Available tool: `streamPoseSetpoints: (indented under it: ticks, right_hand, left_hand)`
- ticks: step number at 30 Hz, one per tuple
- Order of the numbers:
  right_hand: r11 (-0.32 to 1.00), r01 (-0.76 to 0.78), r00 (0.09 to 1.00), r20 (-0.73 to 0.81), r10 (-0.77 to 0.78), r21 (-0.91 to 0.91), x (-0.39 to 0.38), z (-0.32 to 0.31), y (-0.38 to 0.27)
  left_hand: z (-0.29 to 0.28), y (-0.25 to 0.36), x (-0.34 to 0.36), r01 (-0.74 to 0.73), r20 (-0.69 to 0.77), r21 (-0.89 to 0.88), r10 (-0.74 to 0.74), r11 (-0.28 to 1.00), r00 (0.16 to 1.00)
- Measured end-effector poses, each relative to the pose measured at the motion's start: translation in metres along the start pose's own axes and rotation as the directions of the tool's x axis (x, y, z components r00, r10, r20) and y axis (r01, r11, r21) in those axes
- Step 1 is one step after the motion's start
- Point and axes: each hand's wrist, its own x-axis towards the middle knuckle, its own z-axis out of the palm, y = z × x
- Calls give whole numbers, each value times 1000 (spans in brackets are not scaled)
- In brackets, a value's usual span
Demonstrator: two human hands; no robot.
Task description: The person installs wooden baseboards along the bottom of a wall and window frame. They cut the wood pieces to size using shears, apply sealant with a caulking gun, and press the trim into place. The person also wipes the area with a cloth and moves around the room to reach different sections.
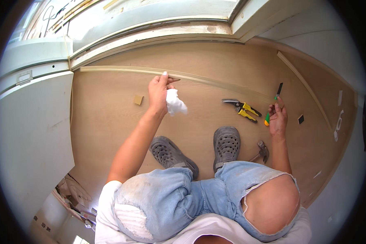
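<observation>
My left hand (158, 90) is closed on a long, thin wooden strip (118, 69), thumb on top. A crumpled white tissue or cloth (175, 102) hangs from the same hand, below the fingers. On the right, my right hand (278, 118) grips a utility knife (267, 118) with a green and yellow handle. Its dark blade (279, 88) points away from me. The strip's right end, blurred, comes close to the knife. Between my hands and nearer the right one lie yellow-handled snips (243, 110) on the wooden board.
A hammer (263, 151) lies beside my right shoe (227, 143). Another wooden strip (305, 90) rests at the far right, near a small dark square (300, 119). A small wood block (138, 99) sits left of my left hand. A white frame (158, 34) borders the board's far side.
</observation>
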Motion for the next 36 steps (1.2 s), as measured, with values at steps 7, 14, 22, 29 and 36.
streamPoseSetpoints:
  ticks: [7, 14, 22, 29, 36]
  right_hand:
    - [1000, -3, 999, -34, 3, -14, 33, 3, 8]
    - [1000, -1, 996, -87, -1, -28, 26, 15, 13]
    - [998, -6, 996, -89, 0, -65, 17, 14, 19]
    - [996, 19, 995, -94, -27, -89, 30, 9, 12]
    - [997, 61, 998, -31, -60, 56, 46, 6, 16]
  left_hand:
    - [-2, 44, 63, -401, 198, 878, 566, 261, 800]
    - [24, 39, 117, -291, 322, 945, 588, -150, 742]
    - [25, 38, 123, -386, 373, 915, 615, -119, 695]
    - [45, 86, 98, -592, 319, 800, 764, 100, 561]
    - [-37, 190, 85, -400, 209, 882, 552, 251, 807]
